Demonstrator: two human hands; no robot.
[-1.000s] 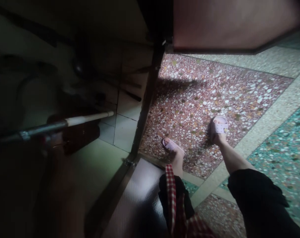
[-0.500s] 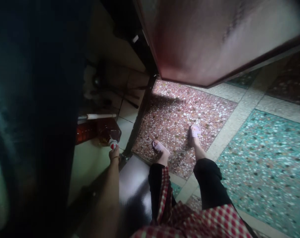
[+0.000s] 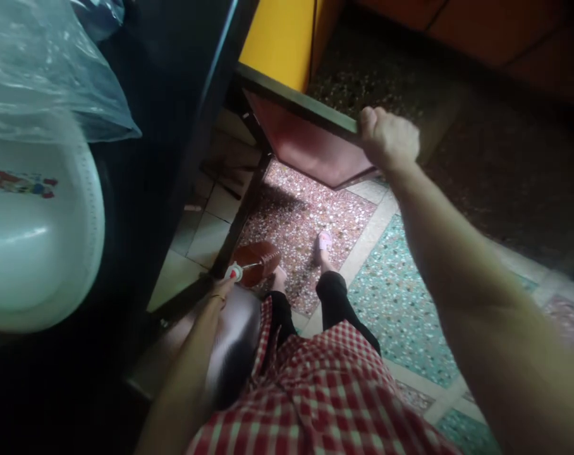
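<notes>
My left hand [image 3: 223,289] is closed round the neck end of a large bottle [image 3: 259,263] of reddish-brown liquid with a red and white cap. The bottle is tilted, outside the cabinet's front edge and above the floor by my feet. My right hand [image 3: 392,138] grips the top corner of an open cabinet door [image 3: 313,136], fingers wrapped over its edge. Inside the dark, tiled cabinet [image 3: 211,230], some long dark-handled items [image 3: 223,180] lie on the bottom; their kind is unclear.
On the dark counter [image 3: 173,95] at left stand a white basin [image 3: 35,253] and a clear plastic bag [image 3: 54,76]. Another door panel [image 3: 237,322] stands open by my left arm. A yellow surface [image 3: 280,41] lies beyond the far door. The floor is speckled terrazzo [image 3: 401,297].
The bottle has come out of the cabinet, to the right, in my left hand. My right hand has come into view, holding the door's edge. My view has risen, showing the counter.
</notes>
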